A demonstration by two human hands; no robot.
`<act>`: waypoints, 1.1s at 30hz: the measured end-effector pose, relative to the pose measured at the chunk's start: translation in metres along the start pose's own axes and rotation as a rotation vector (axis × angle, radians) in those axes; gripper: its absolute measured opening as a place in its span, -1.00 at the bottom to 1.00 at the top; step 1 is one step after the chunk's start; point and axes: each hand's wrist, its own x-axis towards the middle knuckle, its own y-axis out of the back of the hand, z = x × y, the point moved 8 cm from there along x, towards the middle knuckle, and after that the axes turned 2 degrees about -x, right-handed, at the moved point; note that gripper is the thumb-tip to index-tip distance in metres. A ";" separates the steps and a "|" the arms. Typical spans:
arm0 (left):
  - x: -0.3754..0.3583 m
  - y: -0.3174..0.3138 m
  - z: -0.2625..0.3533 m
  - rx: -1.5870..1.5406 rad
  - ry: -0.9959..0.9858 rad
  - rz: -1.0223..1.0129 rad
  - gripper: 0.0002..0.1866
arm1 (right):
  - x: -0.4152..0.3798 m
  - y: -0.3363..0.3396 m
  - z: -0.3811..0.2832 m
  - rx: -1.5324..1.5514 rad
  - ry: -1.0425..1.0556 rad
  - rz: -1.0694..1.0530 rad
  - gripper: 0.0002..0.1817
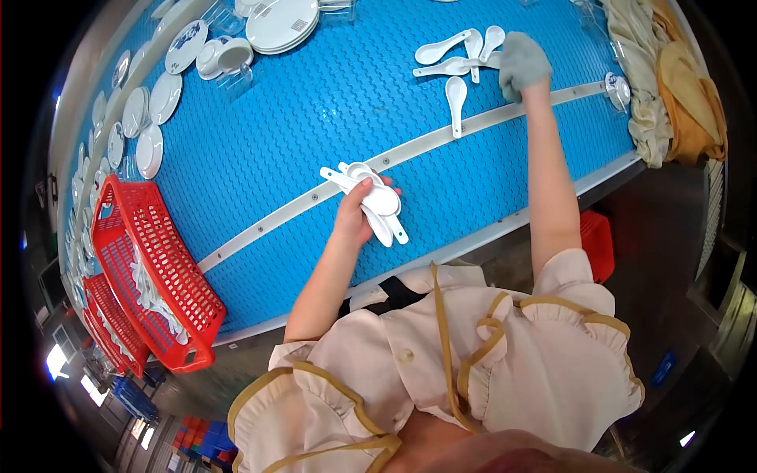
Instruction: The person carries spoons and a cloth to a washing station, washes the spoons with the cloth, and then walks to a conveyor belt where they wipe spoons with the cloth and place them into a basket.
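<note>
My bare left hand (356, 211) is wrapped round a bunch of white soup spoons (384, 199), their bowls and handles pointing different ways above the near strip of the blue belt (307, 118). My right hand (523, 66), in a grey glove, is curled over the end of a white spoon (490, 60) in a loose cluster; the fingertips are partly hidden. Around it lie several more spoons, including one (439, 50) at the left of the cluster. A single spoon (456, 98) lies apart, its handle reaching the pale divider strip (426, 143).
Stacked white plates (280, 25), cups (234, 55) and small plates (165, 98) occupy the belt's far left. Red baskets (169, 260) with spoons inside stand at the left. Cloths (670, 87) hang at the right edge, near a patterned dish (617, 91).
</note>
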 end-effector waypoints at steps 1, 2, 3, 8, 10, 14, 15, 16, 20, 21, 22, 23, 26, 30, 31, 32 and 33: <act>0.001 0.001 0.000 -0.007 -0.004 0.001 -0.75 | 0.014 0.019 -0.005 -0.003 0.007 0.000 -0.60; 0.002 0.002 -0.001 0.008 -0.003 0.013 -0.74 | 0.029 0.019 -0.015 -0.072 -0.009 -0.341 -0.54; 0.003 0.004 -0.001 0.024 -0.002 0.026 -0.74 | 0.028 0.009 -0.019 -0.141 -0.025 -0.682 -0.48; 0.003 0.003 0.000 0.045 0.016 0.025 -0.73 | 0.032 -0.073 0.018 0.414 -0.754 -0.054 -0.30; 0.003 0.004 0.001 0.053 0.015 0.024 -0.73 | 0.029 -0.085 0.023 0.511 -0.832 -0.100 -0.25; 0.002 0.013 0.003 0.064 0.010 0.097 -0.73 | 0.022 -0.043 0.001 0.307 -0.534 -0.204 -0.40; 0.001 0.014 0.003 0.061 0.008 0.102 -0.72 | 0.008 -0.024 -0.003 0.283 -0.528 -0.228 -0.42; 0.001 0.014 0.001 0.060 0.010 0.100 -0.72 | -0.006 -0.005 -0.007 0.259 -0.521 -0.251 -0.45; -0.002 0.018 -0.006 0.053 0.034 0.075 -0.72 | -0.043 -0.072 -0.006 0.370 -0.274 -0.106 -0.68; -0.003 0.019 -0.008 0.050 0.049 0.059 -0.72 | -0.055 -0.085 -0.006 0.414 -0.262 0.011 -0.70; -0.004 0.019 -0.008 0.052 0.049 0.057 -0.72 | -0.067 -0.097 -0.007 0.452 -0.242 0.128 -0.71; -0.006 0.018 -0.010 0.055 0.058 0.037 -0.71 | -0.085 -0.099 -0.015 0.599 -0.248 0.123 -0.75; -0.008 0.013 -0.015 0.067 0.074 -0.031 -0.70 | -0.124 -0.025 -0.052 0.864 -0.259 0.134 -0.76; -0.009 0.004 -0.033 -0.021 0.118 -0.189 -0.56 | -0.162 -0.018 -0.100 1.351 -0.329 -0.016 -0.74; -0.010 0.001 -0.036 -0.017 0.118 -0.192 -0.56 | -0.167 -0.002 -0.120 1.450 -0.268 -0.026 -0.71; -0.010 -0.004 -0.038 0.000 0.103 -0.195 -0.49 | -0.168 0.013 -0.140 1.548 -0.205 -0.038 -0.68; -0.012 -0.006 -0.038 0.018 0.087 -0.200 -0.42 | -0.171 0.003 -0.164 1.713 -0.156 -0.221 -0.61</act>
